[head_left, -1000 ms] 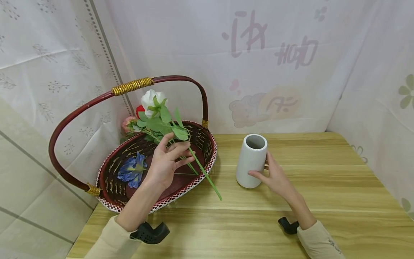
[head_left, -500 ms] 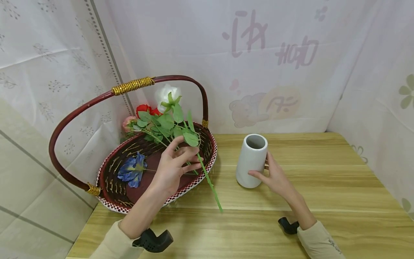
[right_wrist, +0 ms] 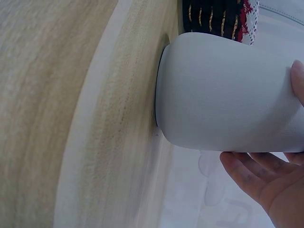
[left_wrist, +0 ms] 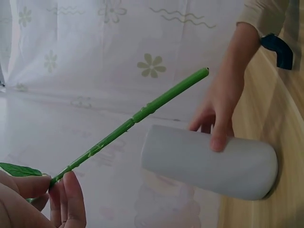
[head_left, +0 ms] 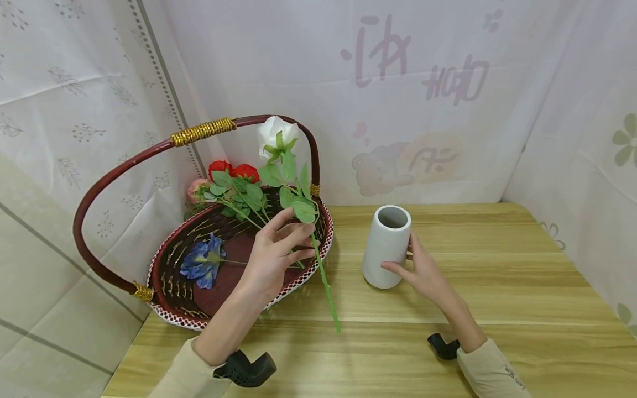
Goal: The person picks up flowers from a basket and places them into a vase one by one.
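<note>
My left hand (head_left: 272,251) pinches the green stem (left_wrist: 156,103) of a white artificial rose (head_left: 276,135) over the basket's right side. Its bloom points up in front of the basket handle, and the bare stem end slants down toward the table. With thumb and fingers on either side, my right hand (head_left: 423,271) holds a white vase (head_left: 380,251), which stands upright on the wooden table. The vase's round mouth faces up. In the right wrist view, the fingers (right_wrist: 251,178) lie along the vase's side.
A dark red woven basket (head_left: 164,271) with a tall arched handle (head_left: 106,188) stands at the left. Inside lie a blue flower (head_left: 203,262), red flowers (head_left: 244,172) and a pink one (head_left: 197,189). Printed curtains hang behind and at both sides.
My left hand has moved right, and the white rose has risen and turned more upright, uncovering the red flowers. The right hand and vase have stayed in place.
</note>
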Tool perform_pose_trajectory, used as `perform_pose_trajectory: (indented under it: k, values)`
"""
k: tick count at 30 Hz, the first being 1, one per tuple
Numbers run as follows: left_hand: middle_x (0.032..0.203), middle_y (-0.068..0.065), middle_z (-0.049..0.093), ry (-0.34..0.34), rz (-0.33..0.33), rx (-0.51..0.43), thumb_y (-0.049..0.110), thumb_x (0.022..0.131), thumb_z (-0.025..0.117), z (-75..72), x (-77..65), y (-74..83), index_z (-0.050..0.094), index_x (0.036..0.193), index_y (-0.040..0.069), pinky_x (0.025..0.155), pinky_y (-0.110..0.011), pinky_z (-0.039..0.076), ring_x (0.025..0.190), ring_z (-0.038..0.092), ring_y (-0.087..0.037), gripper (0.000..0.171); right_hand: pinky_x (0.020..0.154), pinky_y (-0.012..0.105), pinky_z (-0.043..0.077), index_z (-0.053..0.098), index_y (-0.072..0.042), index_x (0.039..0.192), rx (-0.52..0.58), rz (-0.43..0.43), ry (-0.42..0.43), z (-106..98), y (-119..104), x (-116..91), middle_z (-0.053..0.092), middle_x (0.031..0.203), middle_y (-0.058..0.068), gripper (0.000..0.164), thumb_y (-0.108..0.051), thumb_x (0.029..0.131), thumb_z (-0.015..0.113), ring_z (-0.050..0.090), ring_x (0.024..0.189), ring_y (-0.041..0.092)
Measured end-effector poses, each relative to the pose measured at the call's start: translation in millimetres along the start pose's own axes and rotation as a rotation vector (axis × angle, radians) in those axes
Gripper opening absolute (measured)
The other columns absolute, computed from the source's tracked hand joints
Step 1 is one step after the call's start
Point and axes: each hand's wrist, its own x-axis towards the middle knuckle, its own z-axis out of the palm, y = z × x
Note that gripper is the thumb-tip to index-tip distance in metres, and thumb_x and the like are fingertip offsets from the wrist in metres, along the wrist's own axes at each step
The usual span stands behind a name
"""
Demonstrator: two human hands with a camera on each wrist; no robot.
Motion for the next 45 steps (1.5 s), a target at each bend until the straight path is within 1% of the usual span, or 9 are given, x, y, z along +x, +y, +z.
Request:
perform_pose_trajectory:
  k: [5, 10, 12, 15, 23, 28, 32, 39, 45]
  values:
    - [0.099, 0.001, 0.065, 0.019, 0.003, -0.021, 0.002, 0.101, 0.060, 3.4, 4.7, 1.0, 0.040, 0.153, 0.009, 0.079, -0.029, 0.060, 0.078, 0.065, -0.013, 0.056, 0.101, 0.059, 0.049, 0.018, -0.023, 0.160, 0.005, -0.007, 0.003, -0.5, -0.9, -0.3, 0.042, 0.149, 0.011, 0.094, -0.026, 0.090, 0.080, 0.050, 0.129, 0.036]
    - [0.100, 0.000, 0.068, -0.002, 0.049, -0.069, 0.002, 0.101, 0.060, 10.5, 9.9, 1.7, 0.049, 0.148, 0.007, 0.077, -0.029, 0.059, 0.080, 0.064, -0.013, 0.049, 0.101, 0.060, 0.049, 0.018, -0.024, 0.160, 0.000, -0.004, 0.000, -0.7, -1.5, -0.2, 0.042, 0.149, 0.010, 0.094, -0.028, 0.089, 0.081, 0.050, 0.129, 0.036]
    - [0.100, -0.001, 0.070, -0.015, 0.073, -0.087, 0.001, 0.101, 0.061, 14.7, 12.2, 2.2, 0.057, 0.142, 0.007, 0.076, -0.029, 0.059, 0.081, 0.064, -0.014, 0.042, 0.101, 0.060, 0.049, 0.018, -0.023, 0.160, 0.003, -0.001, -0.001, -0.5, -1.5, -0.2, 0.042, 0.149, 0.011, 0.094, -0.028, 0.089, 0.080, 0.050, 0.129, 0.037]
    - [0.100, -0.001, 0.071, -0.026, 0.098, -0.100, 0.002, 0.100, 0.062, 20.0, 14.8, 3.4, 0.063, 0.136, 0.010, 0.075, -0.029, 0.059, 0.082, 0.062, -0.016, 0.036, 0.101, 0.060, 0.048, 0.018, -0.022, 0.160, 0.007, 0.004, -0.001, -0.3, -2.0, 0.1, 0.041, 0.150, 0.011, 0.094, -0.028, 0.089, 0.080, 0.049, 0.130, 0.037]
    - [0.096, -0.001, 0.069, -0.020, 0.163, -0.147, 0.003, 0.100, 0.062, 29.2, 23.4, 7.7, 0.066, 0.134, 0.011, 0.075, -0.028, 0.059, 0.084, 0.060, -0.015, 0.035, 0.101, 0.060, 0.048, 0.020, -0.023, 0.159, -0.001, 0.005, -0.003, -0.2, -2.3, 0.5, 0.043, 0.150, 0.010, 0.094, -0.029, 0.089, 0.081, 0.050, 0.130, 0.036]
    - [0.091, -0.001, 0.067, 0.002, 0.196, -0.202, 0.001, 0.099, 0.063, 34.2, 29.8, 8.2, 0.072, 0.123, 0.013, 0.073, -0.027, 0.058, 0.081, 0.060, -0.016, 0.028, 0.101, 0.059, 0.048, 0.020, -0.024, 0.160, -0.002, 0.007, -0.004, 0.0, -2.1, 0.4, 0.043, 0.150, 0.009, 0.094, -0.030, 0.089, 0.081, 0.050, 0.130, 0.036]
    - [0.092, -0.001, 0.066, -0.008, 0.229, -0.214, 0.001, 0.099, 0.064, 40.7, 37.1, 9.8, 0.073, 0.122, 0.013, 0.071, -0.026, 0.058, 0.080, 0.060, -0.015, 0.028, 0.101, 0.060, 0.048, 0.019, -0.024, 0.160, 0.005, 0.010, -0.002, -0.2, -1.2, 0.1, 0.043, 0.150, 0.009, 0.094, -0.029, 0.089, 0.081, 0.049, 0.130, 0.036]
    - [0.093, -0.002, 0.066, -0.038, 0.296, -0.199, 0.003, 0.100, 0.063, 53.0, 49.4, 14.0, 0.073, 0.122, 0.012, 0.072, -0.026, 0.058, 0.081, 0.062, -0.016, 0.027, 0.102, 0.059, 0.048, 0.021, -0.023, 0.159, 0.007, 0.013, -0.001, -0.7, -0.7, -0.1, 0.044, 0.149, 0.009, 0.093, -0.029, 0.089, 0.081, 0.049, 0.130, 0.036]
    - [0.097, -0.002, 0.067, -0.021, 0.298, -0.228, 0.003, 0.100, 0.062, 57.6, 59.3, 12.1, 0.075, 0.119, 0.016, 0.073, -0.026, 0.057, 0.084, 0.061, -0.015, 0.026, 0.101, 0.060, 0.049, 0.021, -0.023, 0.159, -0.002, 0.006, -0.001, -0.2, -0.9, 0.1, 0.044, 0.149, 0.009, 0.092, -0.030, 0.089, 0.080, 0.050, 0.130, 0.036]
